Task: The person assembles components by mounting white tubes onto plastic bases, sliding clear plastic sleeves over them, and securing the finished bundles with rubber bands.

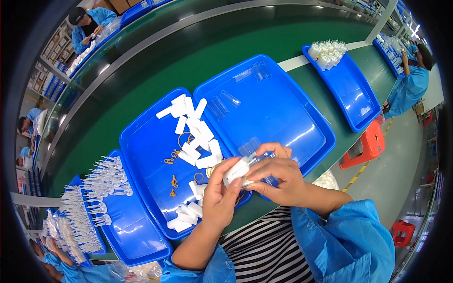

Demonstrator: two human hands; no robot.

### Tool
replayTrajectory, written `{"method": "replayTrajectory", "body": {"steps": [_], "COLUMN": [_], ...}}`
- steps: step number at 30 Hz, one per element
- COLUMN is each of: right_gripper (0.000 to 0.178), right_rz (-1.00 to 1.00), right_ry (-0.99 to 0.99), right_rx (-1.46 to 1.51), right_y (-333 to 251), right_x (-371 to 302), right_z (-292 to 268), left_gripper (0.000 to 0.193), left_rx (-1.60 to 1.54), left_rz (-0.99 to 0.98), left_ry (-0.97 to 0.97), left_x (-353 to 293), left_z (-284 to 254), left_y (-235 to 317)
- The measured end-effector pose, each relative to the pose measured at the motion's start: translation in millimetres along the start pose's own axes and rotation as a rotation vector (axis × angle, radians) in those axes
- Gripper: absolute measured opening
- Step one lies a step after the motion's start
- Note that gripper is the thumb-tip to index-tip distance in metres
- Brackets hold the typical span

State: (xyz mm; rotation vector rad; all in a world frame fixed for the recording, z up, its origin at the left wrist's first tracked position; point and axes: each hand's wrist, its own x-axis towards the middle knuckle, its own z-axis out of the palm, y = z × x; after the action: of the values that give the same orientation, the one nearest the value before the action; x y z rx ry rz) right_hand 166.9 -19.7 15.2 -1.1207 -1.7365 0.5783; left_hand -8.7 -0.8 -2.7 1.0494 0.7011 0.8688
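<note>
Both hands meet in front of me over the near edges of two blue trays. My left hand [221, 195] is closed around a white plastic bottle-like piece [237, 170], thumb along its near side. From the right, my right hand [279, 173] pinches the same piece at its transparent end; its fingers hide part of that end. Transparent plastic sleeves [250, 146] lie in the right tray [278, 118], just beyond my right hand. The left tray [153, 160] bears white blocks [202, 137] and tan rubber bands [174, 154], nearest my left hand.
Narrower blue trays flank these: one with pump-like white parts [109, 177] at left, one with capped white pieces [328, 53] at far right. The bench [203, 52] is green. A red stool [365, 145] stands at right. People in blue [411, 87] sit at nearby places.
</note>
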Motion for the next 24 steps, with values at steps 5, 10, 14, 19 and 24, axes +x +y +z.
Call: {"method": "replayTrajectory", "body": {"steps": [5, 10, 14, 19, 24], "right_gripper": [0.012, 0.007, 0.004, 0.006, 0.023], "right_rz": [0.003, -0.047, -0.05, 0.32, 0.188], "right_ry": [-0.084, -0.166, -0.297, -0.19, -0.161], "right_rx": [-0.041, -0.118, 0.053, 0.052, -0.648], "right_y": [0, -11, 4, 63, 97], "right_x": [8, 21, 50, 115, 144], "right_z": [-7, -12, -24, -14, 0], "left_gripper": [0.036, 0.032, 0.026, 0.023, 0.024], "left_rx": [-0.059, -0.07, -0.291, -0.387, -0.352], "left_rz": [0.034, 0.063, 0.056, 0.024, 0.013], "left_ry": [0.013, 0.001, 0.095, 0.073, 0.028], "left_x": [0, 1, 2, 2, 4], "left_z": [9, 2, 4, 2, 2], "left_y": [4, 0, 2, 8, 6]}}
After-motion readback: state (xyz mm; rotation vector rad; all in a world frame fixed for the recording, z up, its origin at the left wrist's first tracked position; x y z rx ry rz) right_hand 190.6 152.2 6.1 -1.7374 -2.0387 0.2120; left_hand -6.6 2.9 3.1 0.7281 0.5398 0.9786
